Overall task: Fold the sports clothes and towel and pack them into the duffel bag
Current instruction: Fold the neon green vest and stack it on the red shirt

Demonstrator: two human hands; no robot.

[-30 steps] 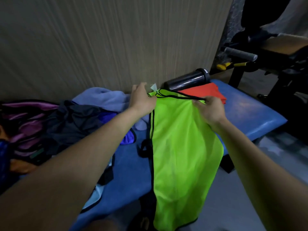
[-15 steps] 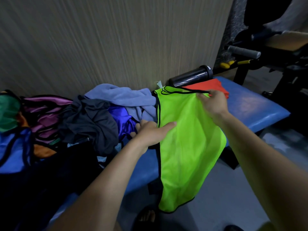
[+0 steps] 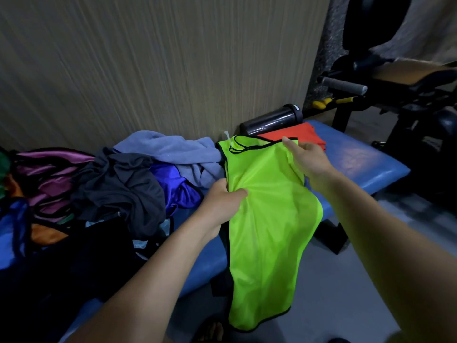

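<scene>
The left hand (image 3: 223,198) pinches the left edge of the neon-green, black-trimmed mesh vest (image 3: 268,219). The right hand (image 3: 308,157) grips its upper right side. The vest drapes off the blue padded bench (image 3: 366,164).

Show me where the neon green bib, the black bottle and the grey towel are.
neon green bib (image 3: 269,219), head view, middle of its front panel.
black bottle (image 3: 270,120), head view, middle of its barrel, lying on its side.
grey towel (image 3: 173,148), head view, top of the crumpled heap.

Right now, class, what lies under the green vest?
The green vest drapes over the blue bench, hanging past its front edge. Its top corner overlaps the orange garment. Anything else beneath is covered.
</scene>
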